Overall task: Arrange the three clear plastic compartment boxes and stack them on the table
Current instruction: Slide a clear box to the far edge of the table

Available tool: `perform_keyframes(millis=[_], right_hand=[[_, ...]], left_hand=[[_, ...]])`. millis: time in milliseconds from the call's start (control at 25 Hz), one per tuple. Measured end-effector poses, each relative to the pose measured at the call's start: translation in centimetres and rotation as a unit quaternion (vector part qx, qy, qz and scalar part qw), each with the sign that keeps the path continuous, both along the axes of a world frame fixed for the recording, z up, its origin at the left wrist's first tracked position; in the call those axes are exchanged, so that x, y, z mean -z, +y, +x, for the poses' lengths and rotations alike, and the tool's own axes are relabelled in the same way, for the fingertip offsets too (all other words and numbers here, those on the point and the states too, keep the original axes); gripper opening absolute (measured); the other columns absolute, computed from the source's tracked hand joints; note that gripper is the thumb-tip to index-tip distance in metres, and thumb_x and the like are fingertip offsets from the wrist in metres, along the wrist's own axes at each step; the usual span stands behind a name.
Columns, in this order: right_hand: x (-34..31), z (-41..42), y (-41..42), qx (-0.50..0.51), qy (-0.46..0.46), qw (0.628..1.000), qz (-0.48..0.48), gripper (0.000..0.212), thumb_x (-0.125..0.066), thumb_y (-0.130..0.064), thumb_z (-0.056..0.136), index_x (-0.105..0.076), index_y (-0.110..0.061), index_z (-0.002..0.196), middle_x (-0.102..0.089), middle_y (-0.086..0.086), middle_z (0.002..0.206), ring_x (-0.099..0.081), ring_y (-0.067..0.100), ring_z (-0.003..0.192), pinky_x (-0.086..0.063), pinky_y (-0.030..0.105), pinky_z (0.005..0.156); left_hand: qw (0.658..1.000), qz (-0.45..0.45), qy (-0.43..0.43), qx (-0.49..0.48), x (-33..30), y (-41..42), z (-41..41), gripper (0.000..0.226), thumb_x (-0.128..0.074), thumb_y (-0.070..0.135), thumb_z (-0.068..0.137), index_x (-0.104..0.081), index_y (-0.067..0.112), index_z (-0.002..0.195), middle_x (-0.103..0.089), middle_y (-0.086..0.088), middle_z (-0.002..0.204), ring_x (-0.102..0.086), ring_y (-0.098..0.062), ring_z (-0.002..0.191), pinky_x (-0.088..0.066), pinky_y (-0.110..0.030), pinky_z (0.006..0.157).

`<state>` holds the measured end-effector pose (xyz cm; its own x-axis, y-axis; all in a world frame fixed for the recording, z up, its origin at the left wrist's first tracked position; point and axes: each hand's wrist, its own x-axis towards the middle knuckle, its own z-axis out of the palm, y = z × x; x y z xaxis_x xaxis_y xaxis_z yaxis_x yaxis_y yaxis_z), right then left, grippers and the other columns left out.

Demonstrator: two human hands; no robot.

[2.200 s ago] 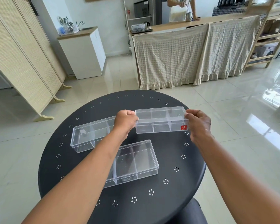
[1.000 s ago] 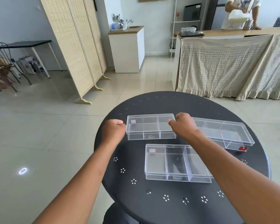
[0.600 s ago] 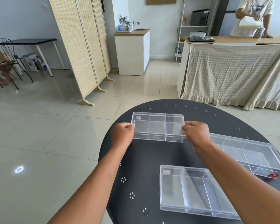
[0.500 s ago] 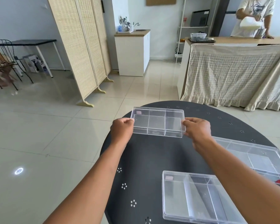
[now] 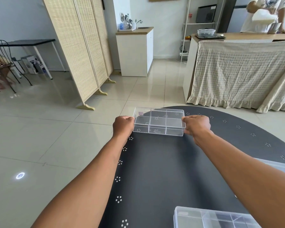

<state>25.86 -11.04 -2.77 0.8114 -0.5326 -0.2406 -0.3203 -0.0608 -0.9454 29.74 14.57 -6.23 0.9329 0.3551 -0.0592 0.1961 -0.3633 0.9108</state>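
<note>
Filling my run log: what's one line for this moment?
hands: left, right grip box ends | box: lifted above table | stacking: not done

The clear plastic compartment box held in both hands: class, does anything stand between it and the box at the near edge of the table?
Nothing visible does. Between the clear plastic compartment box and the near clear box lies only bare round black table; the right forearm passes above it.

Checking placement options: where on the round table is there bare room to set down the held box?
Bare black table lies between the forearms, from the held box to the near box. The far right rim is free too. A third box crowds the right edge.
</note>
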Motion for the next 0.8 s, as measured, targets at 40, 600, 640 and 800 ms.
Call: perform_keyframes(millis=[40,600,640,800], right_hand=[[0.1,0.1,-0.1,-0.002,0.005,1.000,-0.001,0.015,-0.077,-0.016,0.084,-0.075,-0.015,0.069,-0.080,0.011,0.087,-0.081,0.035,0.081,-0.066,0.050,0.081],[-6.4,-8.2,-2.3,-0.085,-0.058,0.987,-0.126,0.031,-0.067,-0.042,0.085,-0.076,-0.012,0.081,-0.080,0.014,0.087,-0.076,0.036,0.090,-0.063,0.051,0.088],[-6.9,-10.2,-2.8,-0.091,-0.075,0.986,-0.115,0.027,-0.068,-0.040,0.083,-0.077,-0.015,0.079,-0.081,0.013,0.088,-0.077,0.035,0.092,-0.063,0.053,0.088],[-7.4,-18.3,-4.7,-0.096,-0.113,0.986,-0.076,0.017,-0.072,-0.033,0.081,-0.079,-0.018,0.078,-0.082,0.010,0.084,-0.079,0.033,0.094,-0.064,0.054,0.088]], left_hand=[[1.000,-0.007,0.003,-0.001,0.2,-0.1,0.0,0.014,-0.052,0.027,0.070,-0.063,0.020,0.066,-0.061,-0.007,0.063,-0.050,-0.020,0.061,-0.046,-0.033,0.065],[0.996,0.042,-0.069,-0.022,-5.9,-0.8,-11.7,0.029,-0.053,0.019,0.088,-0.074,0.000,0.083,-0.073,-0.026,0.083,-0.066,-0.044,0.078,-0.055,-0.040,0.068],[0.998,0.017,-0.063,-0.012,-6.1,-0.9,-13.7,0.026,-0.054,0.020,0.086,-0.074,0.005,0.078,-0.076,-0.024,0.086,-0.071,-0.043,0.082,-0.060,-0.044,0.075],[0.997,-0.051,-0.030,0.042,-5.8,-2.1,-21.5,0.017,-0.063,0.020,0.088,-0.077,0.020,0.079,-0.080,-0.008,0.088,-0.078,-0.031,0.091,-0.064,-0.047,0.089]])
